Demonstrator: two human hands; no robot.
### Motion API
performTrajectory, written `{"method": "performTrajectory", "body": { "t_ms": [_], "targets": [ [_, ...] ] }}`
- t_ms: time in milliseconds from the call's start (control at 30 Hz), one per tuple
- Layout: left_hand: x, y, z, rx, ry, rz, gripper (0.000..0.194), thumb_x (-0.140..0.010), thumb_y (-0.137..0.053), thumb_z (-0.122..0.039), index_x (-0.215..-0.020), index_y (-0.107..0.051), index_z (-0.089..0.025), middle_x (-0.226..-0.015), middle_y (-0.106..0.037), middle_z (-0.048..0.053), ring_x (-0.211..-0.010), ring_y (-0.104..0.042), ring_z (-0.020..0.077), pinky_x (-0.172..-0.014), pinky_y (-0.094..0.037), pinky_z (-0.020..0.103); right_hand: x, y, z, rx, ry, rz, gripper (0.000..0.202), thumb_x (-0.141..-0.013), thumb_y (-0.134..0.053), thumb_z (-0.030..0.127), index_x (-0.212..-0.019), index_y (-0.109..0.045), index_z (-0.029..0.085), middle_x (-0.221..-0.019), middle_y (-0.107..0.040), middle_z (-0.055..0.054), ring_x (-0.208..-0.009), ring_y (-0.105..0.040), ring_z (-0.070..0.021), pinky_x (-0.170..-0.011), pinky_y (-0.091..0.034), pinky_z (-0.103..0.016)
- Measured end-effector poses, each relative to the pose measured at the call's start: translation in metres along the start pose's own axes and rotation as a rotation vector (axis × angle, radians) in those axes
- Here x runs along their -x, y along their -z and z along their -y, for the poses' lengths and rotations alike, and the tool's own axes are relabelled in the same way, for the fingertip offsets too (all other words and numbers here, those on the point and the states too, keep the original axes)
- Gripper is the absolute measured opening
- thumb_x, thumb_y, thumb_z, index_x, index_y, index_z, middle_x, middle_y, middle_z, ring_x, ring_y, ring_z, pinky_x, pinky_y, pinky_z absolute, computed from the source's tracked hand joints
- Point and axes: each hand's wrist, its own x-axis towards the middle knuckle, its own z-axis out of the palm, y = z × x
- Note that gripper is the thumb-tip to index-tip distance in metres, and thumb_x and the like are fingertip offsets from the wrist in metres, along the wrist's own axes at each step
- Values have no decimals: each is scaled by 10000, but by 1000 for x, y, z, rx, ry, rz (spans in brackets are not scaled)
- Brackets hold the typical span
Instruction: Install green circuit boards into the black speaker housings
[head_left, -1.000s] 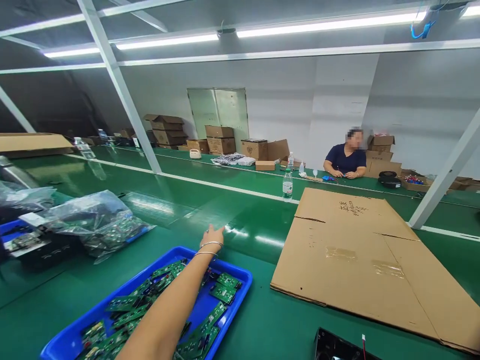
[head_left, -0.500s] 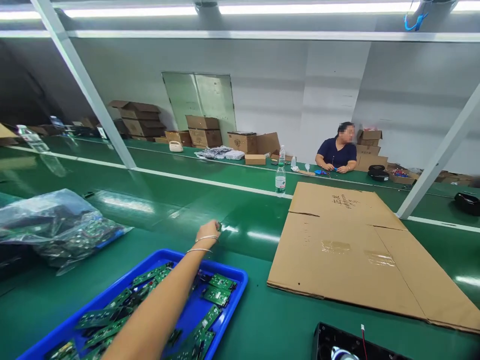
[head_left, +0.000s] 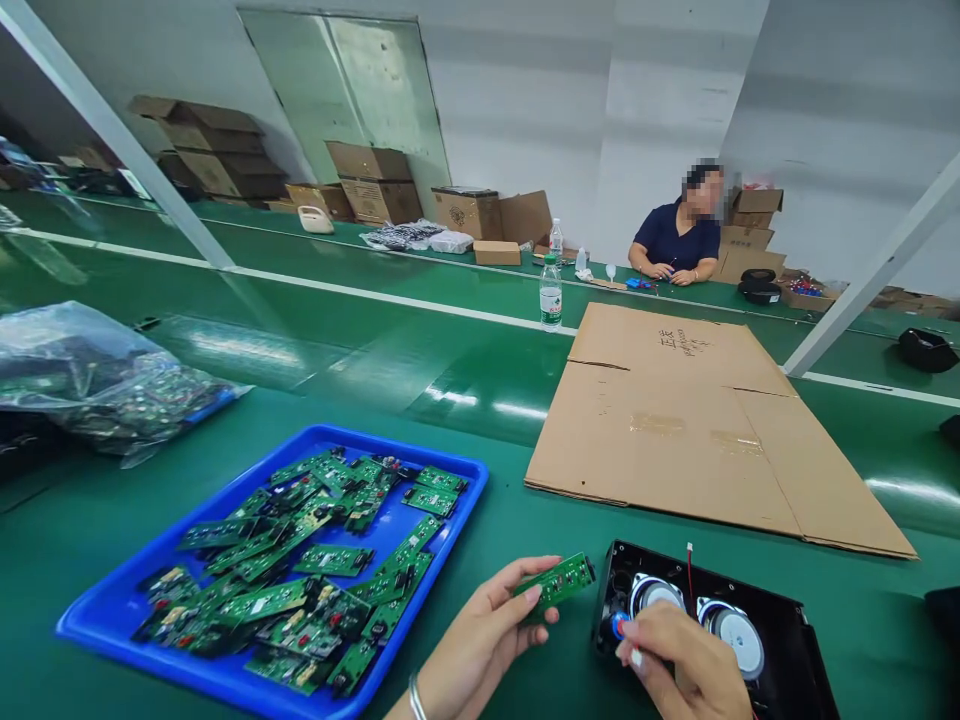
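A green circuit board [head_left: 562, 580] is pinched between the thumb and fingers of my left hand [head_left: 499, 630], just left of a black speaker housing [head_left: 787, 620]. Two round silver speakers [head_left: 735, 638] sit in that housing, and a thin red wire with a white plug stands up from it. Over the housing's left end, my right hand [head_left: 686, 655] is closed on a small blue and red part [head_left: 619, 626], too small to make out fully. Many more boards [head_left: 334, 560] lie loosely in a blue tray [head_left: 480, 490] at the left.
A flat cardboard sheet [head_left: 675, 460] lies beyond the housing. A plastic bag of boards [head_left: 150, 390] is at the left. Behind stand a water bottle [head_left: 550, 295], cartons [head_left: 379, 185] and slanted metal posts [head_left: 112, 130]. A person [head_left: 679, 235] sits at the far bench.
The view has tipped downward. The arm that reached over the tray is gone from there; my left hand now holds a board beside the housing. My right hand has come into view over the housing.
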Motion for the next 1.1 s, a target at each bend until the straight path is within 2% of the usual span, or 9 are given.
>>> {"method": "performTrajectory", "body": {
  "t_ms": [67,133,300,400,533,700,867,967,1100],
  "targets": [
    [0,-6,11,-10,-27,-18,368,-594,-750,-338,-938,-675,-233,-868,-609,12,-729,-583,141,-627,-479,221,-10,-1,8,-183,-130,-127,224,-869,-462,153,-1059,-539,240,-727,-642,-14,-609,-606,-126,-542,-524,-227],
    [2,-12,16,-98,-101,-22,348,-624,-727,-359,-951,-680,-251,-954,-619,30,-787,-586,166,-673,-492,238,-17,2,15,-270,-174,-214,262,-869,-458,141,-1090,-531,263,-753,-650,-10,-576,-597,-111,-522,-517,-214],
    [16,-24,12,-363,-322,9,185,-758,-586,-366,-855,-715,-276,-1041,-610,44,-991,-554,222,-779,-495,255,-25,11,17,-67,-137,-18,206,-864,-466,182,-1008,-604,232,-694,-653,-5,-584,-601,-116,-513,-493,-195],
    [23,-28,11,-521,-434,-3,187,-796,-538,-313,-858,-714,-297,-1064,-608,40,-1039,-540,216,-870,-458,266,-22,10,11,60,-229,-18,157,-868,-454,214,-942,-592,198,-688,-653,-1,-576,-606,-109,-500,-477,-175],
    [25,-29,16,-528,-500,-50,147,-764,-586,-289,-862,-696,-279,-1057,-626,42,-1036,-549,219,-907,-447,280,-21,7,11,144,-198,40,175,-874,-418,204,-777,-564,191,-654,-615,4,-567,-573,-102,-511,-448,-181],
    [24,-31,17,-353,-423,-200,207,-676,-683,-281,-875,-646,-239,-995,-648,48,-990,-576,236,-870,-484,285,-25,5,15,140,-203,51,189,-858,-417,185,-710,-534,186,-561,-526,29,-472,-470,-82,-426,-367,-174],
    [25,-28,9,-324,-277,-209,308,-621,-724,-336,-892,-643,-212,-923,-697,60,-854,-617,234,-742,-524,278,-22,-1,15,79,-255,85,162,-849,-422,175,-725,-526,184,-573,-521,30,-456,-436,-78,-415,-349,-175],
    [25,-25,5,-322,-212,-193,462,-610,-723,-402,-1014,-619,-204,-942,-698,67,-735,-621,209,-612,-524,265,-20,-4,15,73,-136,59,181,-870,-397,157,-752,-534,168,-607,-531,4,-523,-467,-91,-464,-378,-183],
    [21,-23,2,-247,-195,-63,587,-482,-783,-474,-975,-644,-187,-789,-706,50,-740,-620,210,-660,-506,260,-19,-5,16,157,68,26,203,-873,-392,121,-785,-574,146,-635,-530,-30,-557,-439,-108,-488,-367,-209]
  ]
}}
